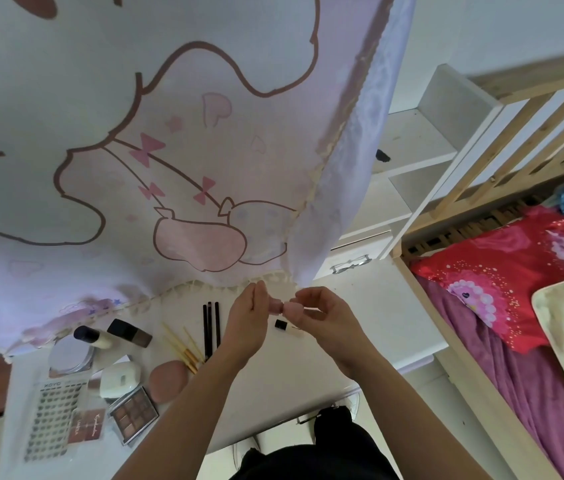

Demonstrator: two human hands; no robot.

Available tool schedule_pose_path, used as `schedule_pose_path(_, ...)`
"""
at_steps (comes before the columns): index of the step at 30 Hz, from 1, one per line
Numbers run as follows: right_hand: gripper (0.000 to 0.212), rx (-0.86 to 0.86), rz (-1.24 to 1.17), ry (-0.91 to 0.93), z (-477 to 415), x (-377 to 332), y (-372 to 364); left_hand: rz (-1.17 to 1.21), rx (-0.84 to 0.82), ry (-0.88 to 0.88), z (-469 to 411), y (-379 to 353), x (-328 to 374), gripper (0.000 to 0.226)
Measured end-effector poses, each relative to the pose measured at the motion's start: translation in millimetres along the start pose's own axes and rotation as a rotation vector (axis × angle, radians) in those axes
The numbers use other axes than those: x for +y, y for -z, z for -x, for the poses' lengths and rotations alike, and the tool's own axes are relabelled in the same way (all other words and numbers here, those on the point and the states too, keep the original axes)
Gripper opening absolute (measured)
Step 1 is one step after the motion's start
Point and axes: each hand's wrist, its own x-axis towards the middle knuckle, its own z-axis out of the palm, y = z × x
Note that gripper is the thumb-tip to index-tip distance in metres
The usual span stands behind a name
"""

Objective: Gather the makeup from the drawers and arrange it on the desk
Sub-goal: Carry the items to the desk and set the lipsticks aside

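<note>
Both my hands are raised above the white desk (308,375), close together. My left hand (249,317) and my right hand (322,317) each pinch a small pink piece (282,306) between fingertips; the two pieces touch in the middle. Just below them a small bottle with a black cap (285,325) lies on the desk. Laid out to the left are three black pencils (211,327), several wooden-handled brushes (183,344), a pink sponge (167,379), an eyeshadow palette (134,419), a white compact (120,379), two dark-capped bottles (114,334), a round mirror case (70,353) and a lash sheet (53,419).
A large cartoon-print curtain (169,150) hangs over the back of the desk, its fringe just behind my hands. A drawer with a bow-shaped handle (351,266) is at the right. A wooden bed frame (446,341) with red and purple bedding stands further right.
</note>
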Motion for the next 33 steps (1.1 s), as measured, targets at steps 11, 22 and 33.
schedule_pose_path(11,0.026,-0.023,0.025,0.003,0,-5,2,0.005,-0.023,-0.003,1,7,-1,0.04)
schedule_pose_path(22,0.029,-0.032,0.054,-0.034,5,-3,4,-0.013,-0.046,-0.028,-6,6,-2,0.039)
schedule_pose_path(33,0.03,-0.024,0.027,-0.041,2,6,5,-0.028,-0.05,-0.018,-11,5,-9,0.039)
